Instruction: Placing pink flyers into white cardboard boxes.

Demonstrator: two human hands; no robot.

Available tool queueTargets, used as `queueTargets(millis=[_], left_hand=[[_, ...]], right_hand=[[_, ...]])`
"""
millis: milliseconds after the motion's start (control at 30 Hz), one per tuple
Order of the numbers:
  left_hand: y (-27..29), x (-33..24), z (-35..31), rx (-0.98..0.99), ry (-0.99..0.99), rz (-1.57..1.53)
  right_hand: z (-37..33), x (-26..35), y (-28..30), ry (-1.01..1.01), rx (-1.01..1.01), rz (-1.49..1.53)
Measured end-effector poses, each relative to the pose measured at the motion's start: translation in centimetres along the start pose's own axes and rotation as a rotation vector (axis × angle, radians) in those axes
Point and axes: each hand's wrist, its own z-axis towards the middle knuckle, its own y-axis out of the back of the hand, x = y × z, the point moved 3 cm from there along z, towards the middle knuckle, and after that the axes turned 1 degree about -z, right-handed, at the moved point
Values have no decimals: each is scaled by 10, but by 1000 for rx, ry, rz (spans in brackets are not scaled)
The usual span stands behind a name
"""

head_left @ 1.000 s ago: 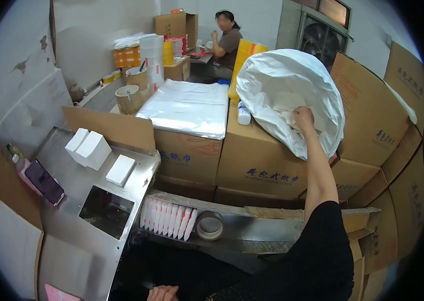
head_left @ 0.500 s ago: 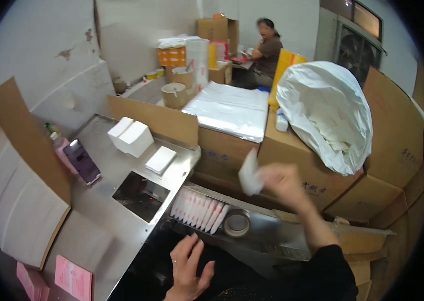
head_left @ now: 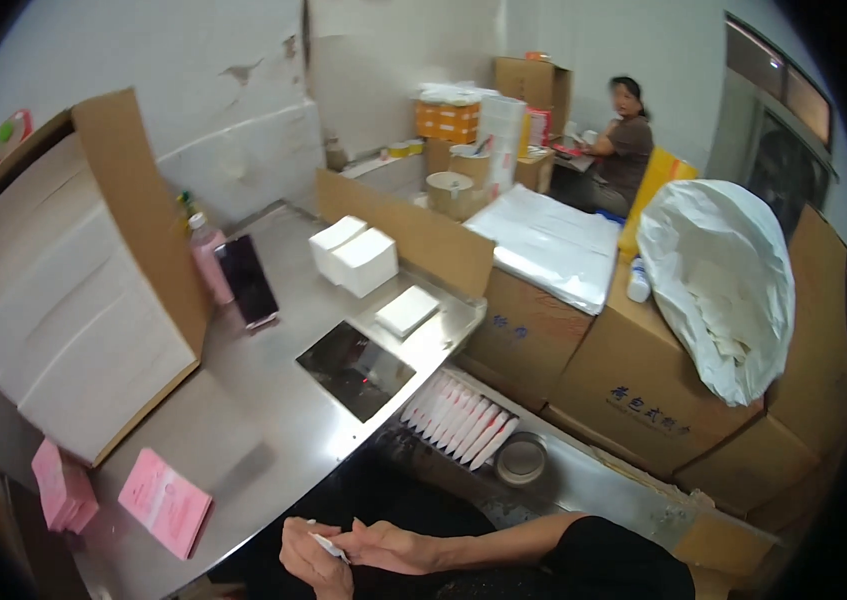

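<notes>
My left hand [head_left: 313, 562] and my right hand [head_left: 390, 548] meet at the lower middle, over my dark clothing. A small white piece [head_left: 327, 546] shows between them; it could be folded tissue or film, mostly hidden by the fingers. My left fingers are closed around it, and my right fingertips press against its edge. Just beyond the hands, a row of slim white-and-red packets [head_left: 458, 418] stands on edge in a metal trough, beside a roll of tape [head_left: 521, 459]. A dark rectangular opening [head_left: 355, 370] lies in the metal table.
White stacks [head_left: 354, 255] and a thin white pile [head_left: 407, 311] stand on the metal table [head_left: 253, 400]. Nearby are a phone [head_left: 246, 282], a pink bottle [head_left: 209, 258], pink cards [head_left: 165, 500] and a carton [head_left: 143, 230]. Cartons [head_left: 623, 390], a white bag [head_left: 718, 290] and a seated person [head_left: 625, 150] are farther off.
My right hand has come in from the right with the white piece and joined my left hand, whose spread fingers have closed. The view has swung left.
</notes>
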Motion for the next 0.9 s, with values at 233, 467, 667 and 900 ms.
queueTargets(millis=[233,467,667,900], left_hand=[[-11,17,11,196,-76,100],[13,36,-19,-48,103,-168],[17,41,-23,-42,102,-283],[60,56,-28,-285,260,-365]], right_hand=[[-2,-17,44,68,-221,-315],[20,-17,3,23,117,-656],[-2,-45,80,-85,91,-170],[33,0,-24,12,6,-734]])
